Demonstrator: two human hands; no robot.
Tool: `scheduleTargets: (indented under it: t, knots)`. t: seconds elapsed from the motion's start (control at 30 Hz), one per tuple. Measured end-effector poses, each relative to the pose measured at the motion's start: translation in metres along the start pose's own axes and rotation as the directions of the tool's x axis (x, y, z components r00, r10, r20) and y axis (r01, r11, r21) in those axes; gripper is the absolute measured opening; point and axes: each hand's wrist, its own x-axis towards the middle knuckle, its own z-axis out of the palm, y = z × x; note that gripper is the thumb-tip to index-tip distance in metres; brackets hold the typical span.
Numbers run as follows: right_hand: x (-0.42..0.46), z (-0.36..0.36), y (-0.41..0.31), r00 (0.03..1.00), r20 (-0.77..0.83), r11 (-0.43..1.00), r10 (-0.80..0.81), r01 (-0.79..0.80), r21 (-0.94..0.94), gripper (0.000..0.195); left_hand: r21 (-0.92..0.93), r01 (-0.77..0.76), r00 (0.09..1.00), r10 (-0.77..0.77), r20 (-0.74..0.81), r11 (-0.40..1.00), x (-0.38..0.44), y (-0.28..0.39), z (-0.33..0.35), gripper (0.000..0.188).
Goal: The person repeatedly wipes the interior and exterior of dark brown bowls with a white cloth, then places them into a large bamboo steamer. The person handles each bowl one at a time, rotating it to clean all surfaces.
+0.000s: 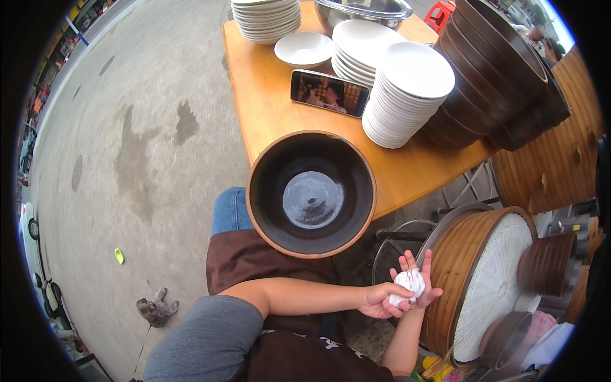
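A bunched white cloth (411, 282) with dark streaks is gripped by my left hand (380, 300), which reaches across my body to the right. The cloth presses against the palm of my right hand (426, 288), whose fingers are spread around it. Left of both hands, a wide dark glazed bowl (267, 200) with a pale shiny patch at its bottom stands at the table's near corner, over my lap. Whether the patch is liquid or reflection, I cannot tell.
The wooden table (281, 124) holds a phone (330, 93), stacked white dishes (408, 95), a steel basin (365, 14) and brown nested containers (487, 71). Near my right hand is a round wooden steamer (448, 281) with a white woven surface. A small furry animal (157, 308) lies on the ground.
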Motion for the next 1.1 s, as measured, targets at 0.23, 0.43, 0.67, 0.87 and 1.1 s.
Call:
scheduleTargets:
  t: [0.23,0.43,0.67,0.87,1.1]
  knots:
    - [0.043,0.061,-0.014,0.84,0.499,0.941,-0.212,0.037,0.337,0.037,0.134,-0.017,0.999,0.012,0.037,0.991,0.001,-0.033,0.07,0.014]
    - [0.001,0.075,-0.04,0.915,-0.312,0.933,0.257,-0.319,-0.169,0.055,0.351,0.074,0.941,0.052,-0.334,0.933,0.011,-0.041,0.044,0.026]
    - [-0.012,0.056,-0.016,0.693,-0.677,0.542,0.248,-0.678,-0.497,0.059,0.597,0.211,0.8,0.214,-0.56,0.774,0.023,-0.056,-0.031,0.032]
    - [-0.009,-0.006,0.016,0.657,-0.746,0.068,0.109,-0.753,-0.654,0.058,0.716,0.184,0.641,0.47,-0.607,0.673,0.03,-0.038,-0.081,0.026]
    - [0.017,-0.075,0.073,0.6,-0.8,-0.125,0.007,-0.793,-0.596,0.053,0.655,0.34,0.332,0.565,-0.755,0.675,0.012,-0.001,-0.119,0.025]
